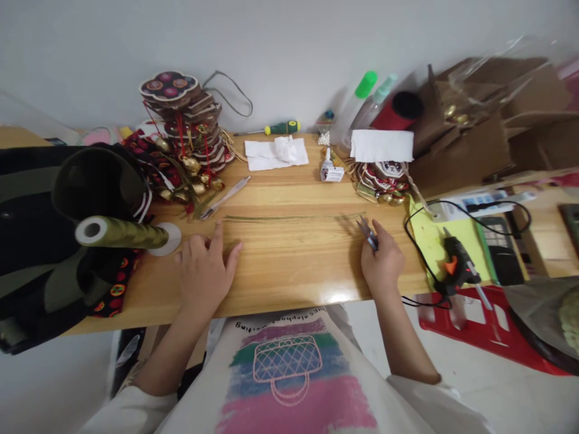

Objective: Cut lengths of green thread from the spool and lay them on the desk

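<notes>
A thin olive-green cord (289, 218) lies stretched across the wooden table (289, 265), with its strands side by side. Near its left end, my left hand (203, 268) rests on the wood, index finger pointing forward and thumb spread away; it holds nothing. At the cord's right end, my right hand (383, 259) grips small scissors (368, 234), their blades poking up past the fingers. The scissor handles are hidden inside the hand. A spool of olive cord (129, 234) stands left of my left hand, and a pen (225, 198) lies just beyond it.
Patterned ornaments with bells (185, 126) are stacked at back left, beside a dark bag (36, 241). A screwdriver (281, 128), tissue paper (275, 154) and a small glue bottle (330, 167) line the back. At right are a glue gun (459, 262) and cardboard boxes (461, 144).
</notes>
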Demonstrator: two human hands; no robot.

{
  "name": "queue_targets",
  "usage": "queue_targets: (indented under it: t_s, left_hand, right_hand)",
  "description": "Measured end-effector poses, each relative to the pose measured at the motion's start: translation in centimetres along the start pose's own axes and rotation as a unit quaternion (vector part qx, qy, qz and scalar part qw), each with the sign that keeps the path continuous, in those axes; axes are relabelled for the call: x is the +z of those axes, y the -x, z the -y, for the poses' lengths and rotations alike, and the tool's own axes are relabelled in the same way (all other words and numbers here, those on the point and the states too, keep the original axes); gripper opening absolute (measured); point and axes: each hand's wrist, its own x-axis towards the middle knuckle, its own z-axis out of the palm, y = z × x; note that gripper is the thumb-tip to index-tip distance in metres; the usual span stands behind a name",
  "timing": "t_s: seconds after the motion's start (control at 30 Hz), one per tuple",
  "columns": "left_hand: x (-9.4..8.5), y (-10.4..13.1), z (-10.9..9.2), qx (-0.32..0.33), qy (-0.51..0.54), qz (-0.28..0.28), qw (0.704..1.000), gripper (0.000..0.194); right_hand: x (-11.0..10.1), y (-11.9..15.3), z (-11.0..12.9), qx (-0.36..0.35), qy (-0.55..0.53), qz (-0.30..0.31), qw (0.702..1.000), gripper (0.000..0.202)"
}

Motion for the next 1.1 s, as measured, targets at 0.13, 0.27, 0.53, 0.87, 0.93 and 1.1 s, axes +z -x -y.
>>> queue_targets:
  t_s: [0.13,0.27,0.53,0.87,0.93,1.1]
  left_hand:
    - [-0.2,0.0,-0.2,0.004,0.007,0.016,1.000,0.055]
    - [0.0,-0.1,-0.4,0.010,0.008,0.013,1.000,0.054]
    - [0.0,-0.6,-0.8,-0.001,-0.017,0.028,0.999,0.056]
    - [0.2,-0.5,-0.8,0.007,-0.023,0.023,0.999,0.055]
    - [0.2,-0.5,-0.9,0.010,-0.025,0.024,0.999,0.055]
    - [0.3,-0.4,-1.0,0.014,-0.027,0.024,0.999,0.056]
  right_hand:
    - [0.0,0.4,0.3,-0.020,0.025,0.001,0.999,0.045]
    - [0.1,0.7,0.3,-0.037,0.034,-0.004,0.999,0.043]
    - [0.8,0.7,-0.2,-0.055,0.022,-0.028,0.998,0.043]
    - [0.7,0.6,0.0,-0.059,0.036,-0.018,0.997,0.044]
    - [0.8,0.7,-0.1,-0.061,0.039,-0.019,0.997,0.044]
    - [0.9,0.7,-0.2,-0.067,0.037,-0.021,0.997,0.044]
